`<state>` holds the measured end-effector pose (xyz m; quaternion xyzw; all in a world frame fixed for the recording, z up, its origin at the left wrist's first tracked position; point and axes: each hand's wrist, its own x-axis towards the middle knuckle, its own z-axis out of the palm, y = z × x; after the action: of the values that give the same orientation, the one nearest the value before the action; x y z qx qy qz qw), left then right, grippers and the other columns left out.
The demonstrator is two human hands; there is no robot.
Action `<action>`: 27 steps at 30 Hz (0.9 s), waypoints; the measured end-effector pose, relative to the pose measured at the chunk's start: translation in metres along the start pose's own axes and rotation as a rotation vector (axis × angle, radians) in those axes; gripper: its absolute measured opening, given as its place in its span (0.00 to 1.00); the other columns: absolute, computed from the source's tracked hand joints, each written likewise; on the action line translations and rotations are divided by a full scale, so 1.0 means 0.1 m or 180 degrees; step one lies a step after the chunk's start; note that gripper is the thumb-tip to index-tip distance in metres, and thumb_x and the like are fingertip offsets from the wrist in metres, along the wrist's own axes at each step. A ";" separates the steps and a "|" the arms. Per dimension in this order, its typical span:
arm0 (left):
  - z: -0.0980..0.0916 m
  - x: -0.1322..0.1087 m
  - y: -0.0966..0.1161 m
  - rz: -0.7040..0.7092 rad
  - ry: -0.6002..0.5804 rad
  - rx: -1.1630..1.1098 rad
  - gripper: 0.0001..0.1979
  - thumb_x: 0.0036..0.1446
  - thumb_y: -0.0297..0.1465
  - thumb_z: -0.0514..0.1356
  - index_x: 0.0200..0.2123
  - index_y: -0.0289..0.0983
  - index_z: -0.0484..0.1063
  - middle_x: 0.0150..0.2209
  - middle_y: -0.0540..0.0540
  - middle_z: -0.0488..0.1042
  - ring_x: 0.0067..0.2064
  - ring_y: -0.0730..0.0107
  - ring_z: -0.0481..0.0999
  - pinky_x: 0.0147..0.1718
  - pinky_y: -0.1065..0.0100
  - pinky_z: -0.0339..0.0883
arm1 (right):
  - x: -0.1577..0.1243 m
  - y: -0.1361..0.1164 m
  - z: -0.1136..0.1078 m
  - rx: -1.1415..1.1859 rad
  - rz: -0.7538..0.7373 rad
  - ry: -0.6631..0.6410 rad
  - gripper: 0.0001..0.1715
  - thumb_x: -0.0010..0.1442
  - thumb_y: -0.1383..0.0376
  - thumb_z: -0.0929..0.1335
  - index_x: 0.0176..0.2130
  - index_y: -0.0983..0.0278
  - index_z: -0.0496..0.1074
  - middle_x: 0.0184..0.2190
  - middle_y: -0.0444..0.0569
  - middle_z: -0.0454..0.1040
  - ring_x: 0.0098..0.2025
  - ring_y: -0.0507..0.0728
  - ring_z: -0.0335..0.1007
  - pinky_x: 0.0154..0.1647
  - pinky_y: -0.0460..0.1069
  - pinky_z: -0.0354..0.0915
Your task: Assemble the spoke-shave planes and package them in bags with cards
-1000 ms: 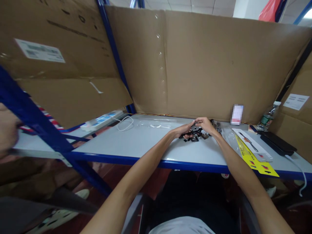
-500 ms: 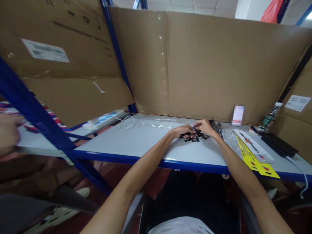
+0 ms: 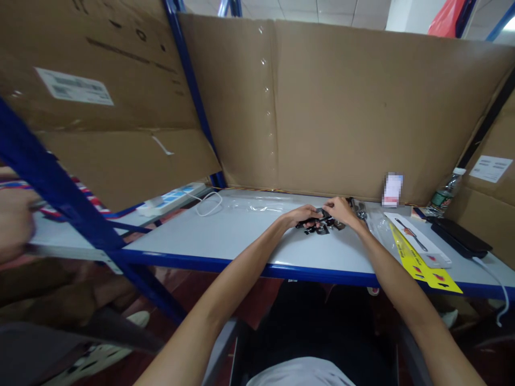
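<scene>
Pinching a small black part (image 3: 322, 215) between left hand (image 3: 301, 216) and right hand (image 3: 341, 209); a slip could scatter the loose pieces (image 3: 321, 229) beneath.

Two hands are at the surface (image 3: 225, 236): one left hand (image 3: 300, 215) and one right hand (image 3: 341, 209). One more hand, another person's hand (image 3: 12, 225), shows at the far left. There is one heap of small black parts (image 3: 322, 228), too tiny to count. There is one power strip (image 3: 173, 197), one white cable (image 3: 209, 203), one water bottle (image 3: 442, 194), one yellow card (image 3: 424, 264), one white pack (image 3: 418, 241) and one flat black thing (image 3: 458, 236).
</scene>
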<state>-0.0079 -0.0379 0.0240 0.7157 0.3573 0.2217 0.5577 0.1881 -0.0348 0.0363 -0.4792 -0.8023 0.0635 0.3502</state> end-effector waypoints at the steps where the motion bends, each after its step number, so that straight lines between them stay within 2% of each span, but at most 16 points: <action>1: 0.00 0.00 0.00 0.0001 0.0022 -0.0013 0.24 0.53 0.49 0.68 0.24 0.32 0.71 0.22 0.45 0.73 0.16 0.82 0.58 0.14 0.73 0.47 | 0.00 0.01 0.01 0.0015 -0.0024 -0.0106 0.06 0.58 0.66 0.72 0.31 0.62 0.83 0.31 0.51 0.83 0.34 0.59 0.77 0.36 0.49 0.65; 4: 0.01 -0.02 0.01 0.0039 0.0061 -0.0078 0.25 0.54 0.50 0.67 0.26 0.33 0.70 0.25 0.44 0.75 0.16 0.81 0.59 0.14 0.73 0.49 | 0.02 0.02 0.04 0.0124 0.0008 -0.0225 0.04 0.55 0.66 0.73 0.29 0.62 0.82 0.28 0.48 0.82 0.32 0.57 0.75 0.33 0.48 0.62; 6: 0.01 -0.03 0.02 0.0009 0.0034 -0.0090 0.26 0.55 0.51 0.66 0.27 0.32 0.70 0.25 0.44 0.75 0.17 0.81 0.59 0.14 0.73 0.49 | 0.04 0.03 0.03 0.0296 0.0059 -0.0148 0.04 0.54 0.66 0.73 0.27 0.62 0.80 0.26 0.46 0.80 0.30 0.56 0.73 0.33 0.47 0.62; 10: 0.00 -0.03 0.04 -0.0155 0.0077 -0.0251 0.26 0.62 0.52 0.60 0.29 0.32 0.71 0.24 0.44 0.73 0.18 0.80 0.59 0.15 0.74 0.50 | 0.09 0.06 -0.05 0.0897 0.0270 0.0498 0.07 0.54 0.62 0.71 0.28 0.63 0.77 0.26 0.44 0.78 0.30 0.55 0.71 0.35 0.47 0.63; 13: -0.01 0.00 0.05 -0.0313 0.0273 -0.0819 0.21 0.69 0.46 0.53 0.32 0.34 0.68 0.25 0.45 0.72 0.18 0.81 0.58 0.15 0.76 0.49 | 0.12 0.10 -0.11 0.1237 0.0485 0.1043 0.10 0.54 0.59 0.70 0.28 0.62 0.76 0.27 0.45 0.78 0.31 0.56 0.72 0.36 0.48 0.64; 15: -0.03 0.01 0.06 -0.0406 0.0318 -0.1319 0.19 0.71 0.43 0.50 0.33 0.35 0.66 0.25 0.47 0.70 0.18 0.81 0.56 0.15 0.77 0.47 | 0.12 0.11 -0.14 0.1423 0.0573 0.1207 0.11 0.53 0.57 0.70 0.28 0.62 0.76 0.27 0.46 0.79 0.32 0.57 0.73 0.36 0.49 0.65; 20: -0.09 -0.01 0.10 -0.0418 0.0181 -0.2263 0.16 0.72 0.42 0.48 0.38 0.37 0.65 0.25 0.51 0.63 0.18 0.81 0.56 0.15 0.80 0.46 | 0.12 0.09 -0.11 0.1794 0.0602 0.1119 0.15 0.53 0.53 0.69 0.28 0.62 0.73 0.28 0.49 0.80 0.29 0.56 0.73 0.31 0.48 0.65; 24: -0.11 0.00 0.09 -0.0422 0.0155 -0.2497 0.14 0.70 0.43 0.52 0.41 0.37 0.68 0.25 0.53 0.61 0.18 0.81 0.56 0.14 0.81 0.45 | 0.12 0.05 -0.07 0.1772 0.0656 0.1073 0.15 0.55 0.53 0.69 0.29 0.62 0.72 0.28 0.51 0.80 0.27 0.55 0.73 0.28 0.47 0.65; 27: -0.12 0.02 0.07 -0.0417 0.0209 -0.2509 0.14 0.68 0.40 0.57 0.42 0.34 0.71 0.23 0.56 0.54 0.18 0.82 0.53 0.13 0.81 0.42 | 0.11 0.03 -0.06 0.1794 0.0650 0.1102 0.14 0.55 0.54 0.68 0.29 0.62 0.71 0.28 0.51 0.80 0.25 0.54 0.72 0.27 0.47 0.65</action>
<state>-0.0130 -0.0294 0.0343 0.4151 0.3075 0.3285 0.7907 0.1909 -0.0254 0.0451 -0.4452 -0.6298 0.2351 0.5916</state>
